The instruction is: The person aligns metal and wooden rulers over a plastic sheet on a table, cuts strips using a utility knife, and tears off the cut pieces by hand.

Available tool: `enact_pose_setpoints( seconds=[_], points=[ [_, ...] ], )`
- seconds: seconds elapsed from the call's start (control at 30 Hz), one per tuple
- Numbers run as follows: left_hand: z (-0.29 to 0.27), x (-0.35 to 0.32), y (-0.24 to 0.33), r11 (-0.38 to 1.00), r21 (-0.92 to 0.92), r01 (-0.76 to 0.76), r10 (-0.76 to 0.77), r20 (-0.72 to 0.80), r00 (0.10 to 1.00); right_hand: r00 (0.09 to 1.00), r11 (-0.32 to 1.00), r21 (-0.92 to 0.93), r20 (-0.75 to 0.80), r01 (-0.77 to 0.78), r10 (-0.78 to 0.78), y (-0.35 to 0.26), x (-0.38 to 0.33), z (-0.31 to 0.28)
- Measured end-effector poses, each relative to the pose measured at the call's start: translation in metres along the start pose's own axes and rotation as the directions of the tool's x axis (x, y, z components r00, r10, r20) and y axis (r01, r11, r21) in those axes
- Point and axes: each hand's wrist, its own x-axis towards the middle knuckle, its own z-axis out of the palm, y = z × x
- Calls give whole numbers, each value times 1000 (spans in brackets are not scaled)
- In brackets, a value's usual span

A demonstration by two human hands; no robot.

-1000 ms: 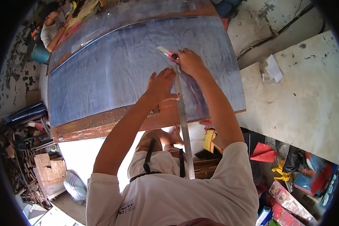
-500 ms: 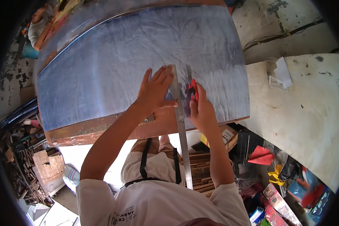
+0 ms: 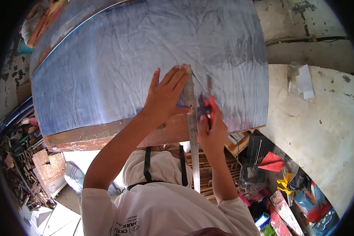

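Two hands at a metal ruler (image 3: 192, 126) on the blue sheet (image 3: 118, 67)
Left hand (image 3: 167, 96) presses flat, fingers released, left of the ruler; right hand (image 3: 211, 128) grasps a red cutter (image 3: 207, 108) just right of it

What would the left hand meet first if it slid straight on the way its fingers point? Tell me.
Only more of the blue-grey crinkled sheet: the left hand lies flat beside the long steel ruler, fingers pointing up the sheet. The way looks free, though depth is unclear.
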Motion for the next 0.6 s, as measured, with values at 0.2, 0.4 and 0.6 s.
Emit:
enact_pose_setpoints(
  seconds=[0.2,0.4,0.6],
  points=[
    [-1,2,1,1000,30,8,-9,18,1000,878,828,416,-123,-377,462,56,-120,1],
    [1,1,1,1000,14,10,-11,22,1000,982,951,271,-77,-148,175,62,-180,6],
    [8,0,0,1000,8,-3,3,-12,1000,1000,974,-225,29,11,-5,47,-180,8]
  ],
)
